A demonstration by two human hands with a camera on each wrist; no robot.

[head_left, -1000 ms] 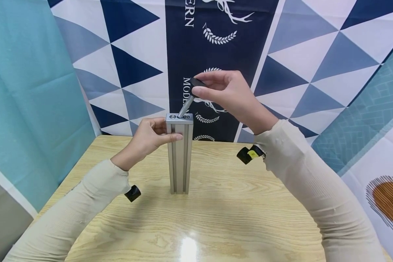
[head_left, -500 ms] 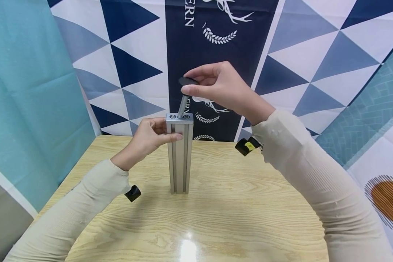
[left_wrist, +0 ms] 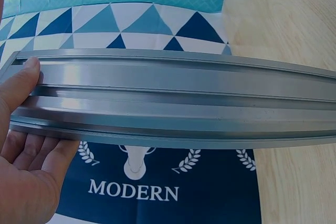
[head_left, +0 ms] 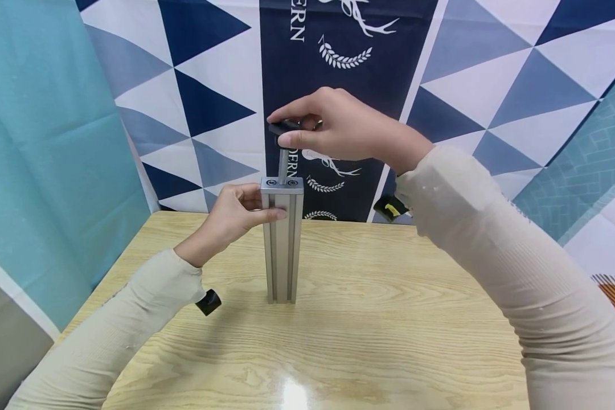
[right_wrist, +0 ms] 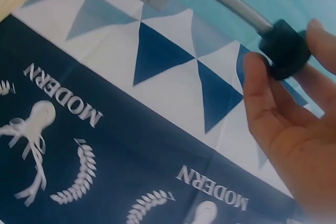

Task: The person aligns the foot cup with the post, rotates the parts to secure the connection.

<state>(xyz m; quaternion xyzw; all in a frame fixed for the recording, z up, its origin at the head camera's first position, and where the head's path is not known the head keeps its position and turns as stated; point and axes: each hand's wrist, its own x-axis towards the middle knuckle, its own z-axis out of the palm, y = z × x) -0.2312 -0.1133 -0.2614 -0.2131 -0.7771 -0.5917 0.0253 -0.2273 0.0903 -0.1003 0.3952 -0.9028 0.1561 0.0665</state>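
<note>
Metal post: standing upright on the wooden table (head_left: 389,285), its top end covered by a light metal plate (head_left: 282,190).
Left hand (head_left: 233,210): gripping the metal post (head_left: 282,250) just below the plate, thumb across the front face, other fingers round the far side.
Right hand (head_left: 345,126): pinching the black knob (head_left: 284,127) between thumb and fingers, above the post.
Rod (head_left: 283,164): running down from the knob, nearly upright, its lower end meeting the plate between two screws (head_left: 271,183).
Done so far: both screws sit in the plate, and the rod appears lined up with the middle of it.
Left to do: a good length of rod shows above the plate, so the joining of rod and post looks unfinished, probably near its start.
Hidden: the rod's lower tip; whether it has caught in a hole cannot be told. The left fingertips are partly behind the post.
Cut off or blurred: the right wrist view trims the post at its upper edge and smears the rod, so any thread is unreadable; the left wrist view crops the post's far end.
</note>
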